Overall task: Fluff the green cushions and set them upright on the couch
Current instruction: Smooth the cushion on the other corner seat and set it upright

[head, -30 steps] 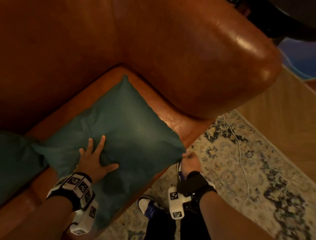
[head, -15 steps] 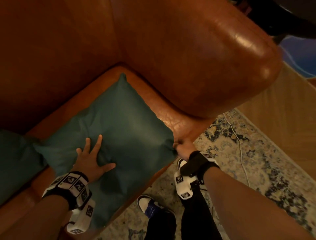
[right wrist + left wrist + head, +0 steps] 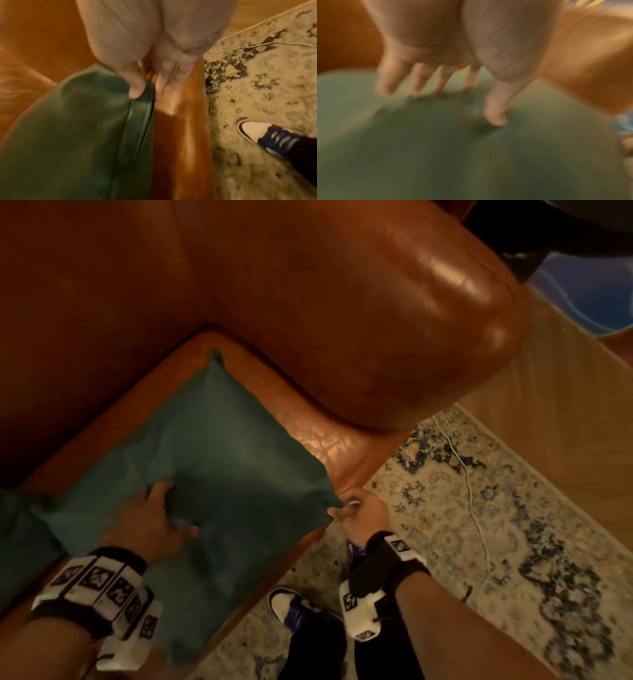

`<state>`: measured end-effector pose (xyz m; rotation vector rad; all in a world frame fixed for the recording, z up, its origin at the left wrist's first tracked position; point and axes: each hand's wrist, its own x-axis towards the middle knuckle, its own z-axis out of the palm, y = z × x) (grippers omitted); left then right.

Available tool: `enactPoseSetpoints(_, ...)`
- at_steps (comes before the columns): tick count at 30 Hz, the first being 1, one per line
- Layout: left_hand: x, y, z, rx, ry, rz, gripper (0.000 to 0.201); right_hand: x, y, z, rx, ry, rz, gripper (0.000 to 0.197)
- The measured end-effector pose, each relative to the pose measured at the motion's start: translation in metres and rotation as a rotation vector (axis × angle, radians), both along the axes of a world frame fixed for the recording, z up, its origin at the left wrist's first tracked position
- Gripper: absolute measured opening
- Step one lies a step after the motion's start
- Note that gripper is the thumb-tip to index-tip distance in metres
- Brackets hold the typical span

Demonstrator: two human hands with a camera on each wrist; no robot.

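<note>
A brown leather couch (image 3: 342,320) fills the far and left side. A patterned rug (image 3: 513,542) covers the floor at the right. A green cushion (image 3: 222,446) lies flat on the couch seat, and a second green cushion (image 3: 17,535) shows at the left edge. The left grip (image 3: 149,523) presses into the flat cushion, fingers apart. The right grip (image 3: 363,513) is clamped on its right corner, thumb on top.

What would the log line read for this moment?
cushion: flat on couch | left hand: pressing middle | right hand: pinching corner | upright: not yet
</note>
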<state>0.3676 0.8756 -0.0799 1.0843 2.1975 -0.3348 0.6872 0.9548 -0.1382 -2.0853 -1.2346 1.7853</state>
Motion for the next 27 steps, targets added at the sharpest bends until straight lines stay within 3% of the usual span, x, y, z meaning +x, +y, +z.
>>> enactPoseSetpoints(3,0.048,0.052,0.029,0.277,0.185,-0.362,0.041,-0.016,-0.021,-0.002,0.193,-0.107,-0.021,0.027)
enactPoseSetpoints(4,0.075,0.073,0.034,0.393,0.160,-0.472,0.030,-0.022,-0.027,0.000,0.259,-0.131,0.000,0.026)
enactPoseSetpoints(6,0.134,0.113,0.038,0.424,-0.018,-0.655,0.020,-0.032,-0.033,0.008,0.376,-0.127,0.016,0.025)
enactPoseSetpoints(7,0.160,0.129,0.035,0.340,-0.114,-0.725,0.021,-0.034,-0.034,0.010,0.421,-0.113,0.001,0.024)
enactPoseSetpoints(9,0.188,0.151,0.020,-0.012,-0.208,-0.840,0.029,-0.028,-0.035,0.008,0.526,-0.101,-0.033,0.025)
enactPoseSetpoints(11,0.188,0.159,0.010,-0.265,-0.133,-0.958,0.026,-0.020,-0.036,0.003,0.551,-0.066,-0.059,0.024)
enactPoseSetpoints(14,0.181,0.155,0.008,-0.374,-0.020,-1.101,0.020,-0.011,-0.035,-0.003,0.572,0.009,-0.120,0.023)
enactPoseSetpoints(17,0.184,0.143,0.013,-0.340,0.075,-1.170,0.018,-0.011,-0.039,-0.004,0.458,0.087,-0.153,0.038)
enactPoseSetpoints(19,0.180,0.136,0.009,-0.190,0.045,-1.141,0.016,0.001,-0.032,-0.002,0.211,0.198,-0.164,0.045)
enactPoseSetpoints(21,0.169,0.128,0.006,0.034,-0.122,-0.970,0.017,0.017,-0.014,0.002,-0.121,0.357,-0.221,0.034)
enactPoseSetpoints(23,0.159,0.119,0.005,0.266,-0.313,-0.794,0.019,0.025,0.006,0.004,-0.356,0.473,-0.350,0.009)
enactPoseSetpoints(25,0.154,0.108,0.004,0.429,-0.390,-0.706,0.023,0.017,0.021,0.002,-0.432,0.419,-0.250,0.016)
enactPoseSetpoints(27,0.152,0.100,0.003,0.489,-0.393,-0.688,0.024,-0.001,0.028,0.002,-0.491,0.387,-0.042,0.010)
